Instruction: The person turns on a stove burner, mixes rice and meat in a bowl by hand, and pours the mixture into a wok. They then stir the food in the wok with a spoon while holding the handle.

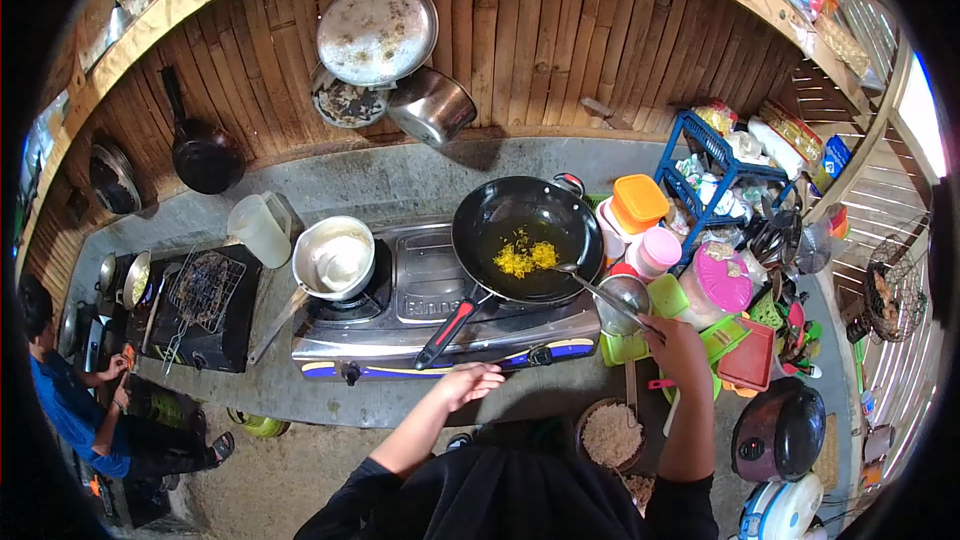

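From where I stand, the right hand (668,340) reaches forward, forearm up from below, gripping one long metal spoon (612,299) whose bowl dips into the wok (495,212). The left hand (470,385) is open and holds nothing, palm partly turned up, fingers loosely together, pointing toward the right hand.

One wok sits ahead of both hands, yellow food (526,256) in it; its one red-and-black handle (447,333) ends near the left hand, apart from it. One saucepan (335,258) (a dented old thing) stands ahead-left of the left hand. Both pans share one stove (445,352) on the desk (375,405). One other person (75,405) stands far left.
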A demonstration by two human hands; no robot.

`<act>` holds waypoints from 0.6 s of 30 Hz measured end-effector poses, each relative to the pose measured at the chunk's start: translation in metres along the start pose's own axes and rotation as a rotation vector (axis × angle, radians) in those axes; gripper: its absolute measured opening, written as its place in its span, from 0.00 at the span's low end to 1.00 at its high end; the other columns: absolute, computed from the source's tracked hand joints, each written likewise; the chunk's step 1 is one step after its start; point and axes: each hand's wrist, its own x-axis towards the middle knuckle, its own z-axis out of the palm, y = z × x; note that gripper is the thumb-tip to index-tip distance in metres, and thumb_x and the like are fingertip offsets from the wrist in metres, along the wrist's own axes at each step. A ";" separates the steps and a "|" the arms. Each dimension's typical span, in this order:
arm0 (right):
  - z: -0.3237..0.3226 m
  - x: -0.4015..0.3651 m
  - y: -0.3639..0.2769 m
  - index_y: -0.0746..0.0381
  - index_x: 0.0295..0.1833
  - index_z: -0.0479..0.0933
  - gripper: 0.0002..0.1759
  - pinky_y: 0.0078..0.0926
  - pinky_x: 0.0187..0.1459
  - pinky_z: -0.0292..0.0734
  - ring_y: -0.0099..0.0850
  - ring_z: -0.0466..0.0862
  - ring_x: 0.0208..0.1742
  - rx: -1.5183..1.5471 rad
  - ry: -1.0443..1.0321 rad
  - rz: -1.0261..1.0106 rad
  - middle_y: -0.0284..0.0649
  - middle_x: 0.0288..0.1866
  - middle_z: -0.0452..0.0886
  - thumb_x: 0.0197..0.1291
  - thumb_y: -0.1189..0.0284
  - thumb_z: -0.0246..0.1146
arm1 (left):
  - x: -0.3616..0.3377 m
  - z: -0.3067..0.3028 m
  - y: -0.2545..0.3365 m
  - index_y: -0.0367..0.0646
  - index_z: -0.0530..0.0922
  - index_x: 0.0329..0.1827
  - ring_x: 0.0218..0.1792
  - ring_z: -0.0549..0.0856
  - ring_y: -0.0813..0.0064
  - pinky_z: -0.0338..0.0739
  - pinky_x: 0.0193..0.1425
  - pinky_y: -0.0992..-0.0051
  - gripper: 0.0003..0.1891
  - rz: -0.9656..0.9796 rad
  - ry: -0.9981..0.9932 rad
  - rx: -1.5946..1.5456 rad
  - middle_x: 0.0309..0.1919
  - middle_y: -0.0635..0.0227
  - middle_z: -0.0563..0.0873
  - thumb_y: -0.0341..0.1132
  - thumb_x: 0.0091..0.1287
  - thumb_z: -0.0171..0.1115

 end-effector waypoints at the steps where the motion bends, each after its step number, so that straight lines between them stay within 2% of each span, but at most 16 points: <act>1: 0.002 -0.001 -0.003 0.55 0.47 0.80 0.14 0.39 0.41 0.76 0.45 0.81 0.39 -0.001 0.002 0.001 0.46 0.37 0.82 0.53 0.70 0.60 | 0.017 0.007 -0.008 0.40 0.75 0.50 0.36 0.83 0.82 0.77 0.36 0.85 0.14 -0.044 -0.005 0.095 0.41 0.66 0.84 0.37 0.71 0.47; 3: 0.007 -0.001 -0.006 0.60 0.48 0.79 0.15 0.35 0.42 0.75 0.45 0.82 0.38 0.030 0.023 0.006 0.50 0.38 0.82 0.53 0.73 0.62 | 0.049 0.026 -0.022 0.45 0.78 0.45 0.35 0.83 0.83 0.74 0.35 0.84 0.11 -0.108 0.003 0.163 0.37 0.72 0.85 0.41 0.67 0.55; 6: 0.019 -0.005 -0.005 0.60 0.49 0.79 0.15 0.34 0.43 0.76 0.44 0.82 0.40 0.113 0.069 -0.020 0.49 0.41 0.82 0.54 0.73 0.61 | 0.092 0.050 -0.037 0.47 0.78 0.41 0.36 0.83 0.82 0.74 0.36 0.80 0.11 -0.137 0.020 0.223 0.36 0.72 0.85 0.44 0.65 0.57; 9: 0.023 -0.012 -0.012 0.60 0.50 0.78 0.15 0.34 0.44 0.76 0.44 0.82 0.42 0.177 0.050 0.096 0.48 0.43 0.81 0.55 0.73 0.61 | 0.112 0.070 -0.042 0.47 0.78 0.39 0.35 0.84 0.82 0.74 0.32 0.81 0.12 -0.208 0.102 0.192 0.35 0.72 0.85 0.46 0.66 0.56; 10: 0.026 -0.014 -0.011 0.59 0.50 0.78 0.15 0.34 0.44 0.76 0.44 0.82 0.42 0.185 0.069 0.091 0.49 0.43 0.81 0.55 0.72 0.61 | 0.119 0.072 -0.045 0.46 0.77 0.39 0.31 0.85 0.82 0.74 0.28 0.82 0.12 -0.200 0.124 0.175 0.32 0.72 0.86 0.46 0.67 0.55; 11: 0.025 -0.015 -0.012 0.59 0.50 0.78 0.15 0.34 0.44 0.76 0.44 0.82 0.42 0.184 0.072 0.100 0.49 0.43 0.81 0.55 0.72 0.61 | 0.124 0.072 -0.048 0.46 0.77 0.39 0.31 0.85 0.82 0.74 0.28 0.82 0.12 -0.206 0.118 0.180 0.32 0.72 0.86 0.46 0.67 0.55; 14: 0.019 -0.019 -0.017 0.59 0.50 0.78 0.15 0.34 0.43 0.76 0.45 0.82 0.42 0.110 0.055 0.107 0.50 0.42 0.81 0.55 0.72 0.60 | 0.129 0.075 -0.055 0.42 0.76 0.40 0.24 0.84 0.82 0.72 0.20 0.84 0.13 -0.115 0.181 0.145 0.29 0.69 0.86 0.43 0.68 0.53; 18: 0.020 -0.019 -0.019 0.59 0.49 0.79 0.15 0.34 0.43 0.76 0.46 0.82 0.41 0.119 0.032 0.144 0.51 0.41 0.81 0.55 0.72 0.60 | 0.129 0.080 -0.055 0.39 0.75 0.39 0.23 0.84 0.82 0.70 0.17 0.85 0.13 -0.050 0.211 0.166 0.28 0.66 0.86 0.41 0.69 0.53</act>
